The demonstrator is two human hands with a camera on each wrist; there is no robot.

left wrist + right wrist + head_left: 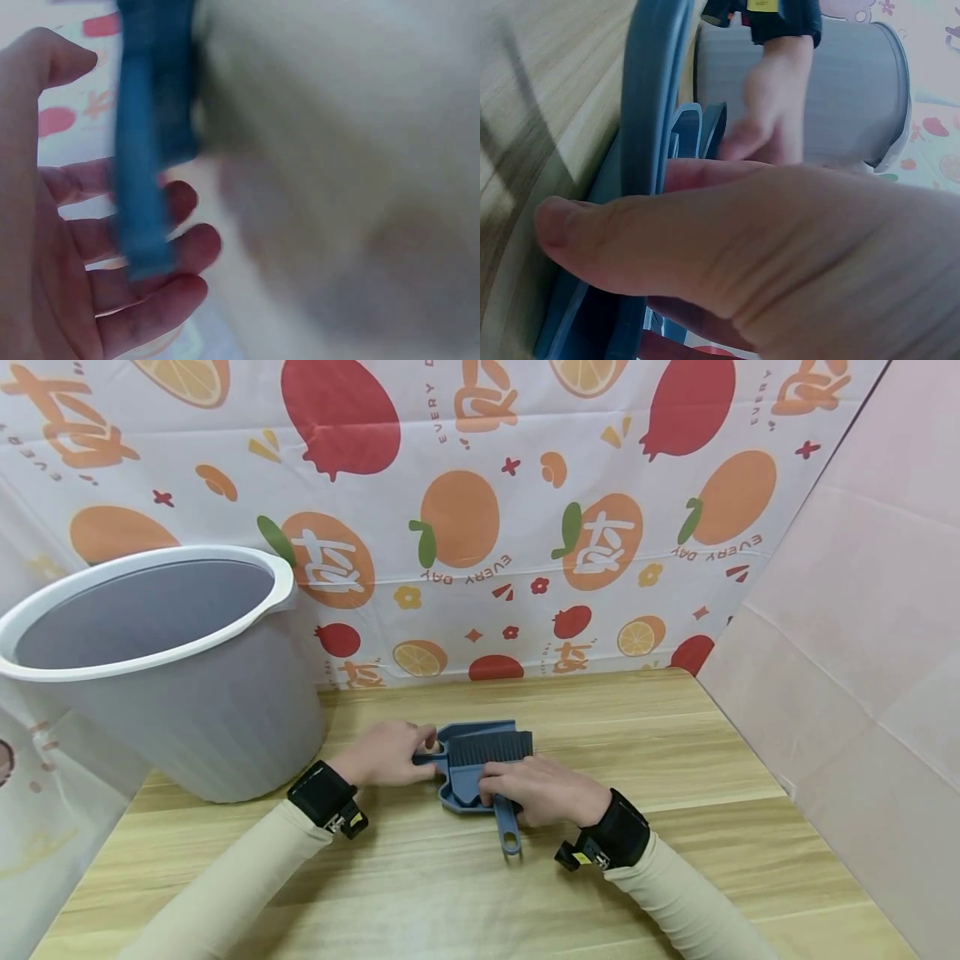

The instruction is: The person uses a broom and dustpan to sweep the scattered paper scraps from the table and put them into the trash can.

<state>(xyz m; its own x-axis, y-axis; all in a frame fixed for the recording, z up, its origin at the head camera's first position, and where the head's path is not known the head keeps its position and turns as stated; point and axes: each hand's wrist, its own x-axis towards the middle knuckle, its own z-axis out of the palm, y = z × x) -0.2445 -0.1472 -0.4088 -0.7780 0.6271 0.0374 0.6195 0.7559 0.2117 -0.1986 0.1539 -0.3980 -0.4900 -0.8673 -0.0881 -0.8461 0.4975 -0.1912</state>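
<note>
A blue dustpan (480, 725) lies on the wooden table, its handle pointing left. Over its pan sits a matching hand brush (491, 748), dark bristles toward the wall and handle toward the near side. My right hand (547, 789) grips the brush near the base of its handle; in the right wrist view the thumb crosses one side of the brush handle (651, 97) and fingers pass behind. My left hand (386, 753) is around the dustpan handle. In the left wrist view that handle (142, 195) is blurred, with loosely spread fingers behind it and the thumb apart from it.
A large grey bucket (225, 718) with a white rim stands on the table's left, beside my left forearm. A fruit-printed cloth (457, 635) hangs behind the table. A pale wall (862, 652) borders the right side.
</note>
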